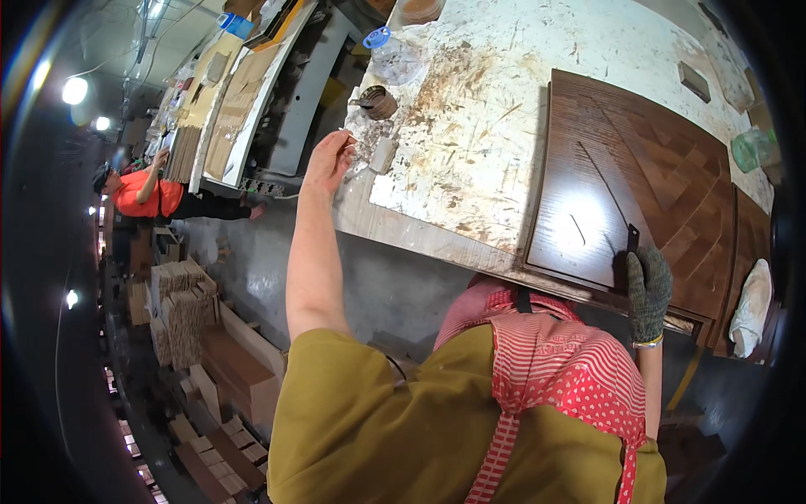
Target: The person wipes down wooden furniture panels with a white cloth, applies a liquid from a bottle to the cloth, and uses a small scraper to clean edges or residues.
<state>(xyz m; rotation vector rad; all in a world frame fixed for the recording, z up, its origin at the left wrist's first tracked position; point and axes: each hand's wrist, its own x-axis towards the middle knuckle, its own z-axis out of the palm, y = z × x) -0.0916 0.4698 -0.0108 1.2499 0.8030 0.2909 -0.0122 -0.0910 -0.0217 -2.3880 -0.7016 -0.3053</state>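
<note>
A dark brown wooden panel (579, 202) with a patterned grain lies on the white, stained table at the right. My right hand (648, 290), in a grey knitted glove, is at its near edge with fingers bent. A small dark flat strip (633, 237) sticks up from between its thumb and fingers. My left hand (329, 161) is bare and hovers by the table's left edge, fingertips pinched together; whatever they hold is too small to name. Close to it are a grey block (384, 156) and an open round jar (380, 103) of brown stuff with a dark handle across it.
A clear jug with a blue lid (378, 39) stands at the far left of the table (470, 168). A white cloth bundle (751, 307) and a green bottle (750, 149) are at the right. At another bench is a person in orange (147, 193). Stacked boards (180, 302) occupy the floor at left.
</note>
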